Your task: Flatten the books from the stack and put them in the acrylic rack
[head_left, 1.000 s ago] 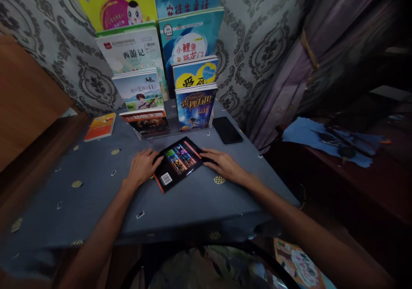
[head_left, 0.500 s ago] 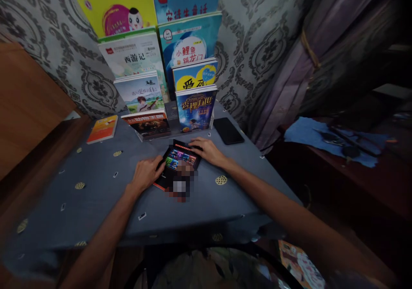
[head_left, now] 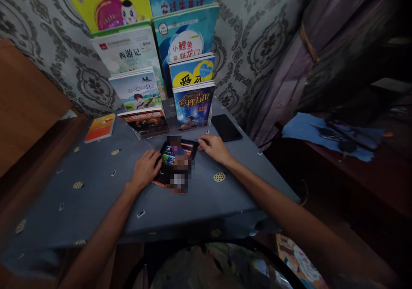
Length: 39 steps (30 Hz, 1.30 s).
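A thin dark book (head_left: 163, 175) with small colourful pictures and an orange lower edge lies flat on the table in front of me, partly blurred out by pixel blocks. My left hand (head_left: 146, 168) is at its left edge, fingers curved and thumb against the side, closed on the book. At the upper right corner is my right hand (head_left: 215, 148), its thumb and forefinger pinched together on that corner. How far the fingertips reach under the edge is hidden.
Behind the book stands a display rack (head_left: 175, 128) of several upright books, including a blue one (head_left: 195, 106). A black phone-like slab (head_left: 227, 127) lies to its right, an orange book (head_left: 100, 128) to its left. The blue-grey tablecloth (head_left: 96, 203) ends close to me.
My right hand has slid from the top of the cover to the upper right corner, its fingers now drawn together. My left hand stays at the left edge. The view has shifted slightly.
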Each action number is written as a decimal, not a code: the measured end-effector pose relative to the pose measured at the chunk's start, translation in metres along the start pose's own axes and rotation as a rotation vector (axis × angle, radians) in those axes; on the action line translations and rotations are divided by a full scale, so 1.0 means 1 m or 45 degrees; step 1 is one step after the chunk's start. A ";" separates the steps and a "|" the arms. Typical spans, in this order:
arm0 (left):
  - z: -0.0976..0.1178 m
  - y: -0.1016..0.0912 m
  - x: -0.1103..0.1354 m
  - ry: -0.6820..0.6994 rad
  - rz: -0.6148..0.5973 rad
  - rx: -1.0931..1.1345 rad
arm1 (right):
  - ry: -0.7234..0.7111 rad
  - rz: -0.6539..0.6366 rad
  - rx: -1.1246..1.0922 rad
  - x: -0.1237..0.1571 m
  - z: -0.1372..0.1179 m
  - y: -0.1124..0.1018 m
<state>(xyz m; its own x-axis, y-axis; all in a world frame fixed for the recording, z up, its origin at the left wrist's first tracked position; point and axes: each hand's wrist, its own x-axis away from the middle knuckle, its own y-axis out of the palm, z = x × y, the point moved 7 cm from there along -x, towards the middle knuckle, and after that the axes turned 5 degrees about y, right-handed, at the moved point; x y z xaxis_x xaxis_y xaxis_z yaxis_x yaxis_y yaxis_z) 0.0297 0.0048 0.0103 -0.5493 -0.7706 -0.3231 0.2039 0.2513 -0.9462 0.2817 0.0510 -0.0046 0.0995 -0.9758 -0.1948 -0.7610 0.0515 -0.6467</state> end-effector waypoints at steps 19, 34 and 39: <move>0.032 0.041 -0.077 0.245 -0.134 0.148 | -0.427 -0.154 0.004 -0.020 -0.005 0.032; 0.030 0.046 -0.083 0.264 -0.112 0.247 | -0.485 -0.171 0.102 -0.020 -0.003 0.039; 0.034 0.042 -0.075 0.360 -0.115 0.304 | -0.491 -0.177 0.125 -0.018 -0.002 0.040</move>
<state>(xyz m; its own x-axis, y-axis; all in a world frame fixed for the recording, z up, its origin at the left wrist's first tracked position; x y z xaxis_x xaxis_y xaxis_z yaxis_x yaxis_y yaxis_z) 0.1074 0.0534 -0.0043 -0.7687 -0.5831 -0.2628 0.3093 0.0209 -0.9508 0.2481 0.0707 -0.0256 0.4440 -0.8246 -0.3505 -0.6608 -0.0371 -0.7497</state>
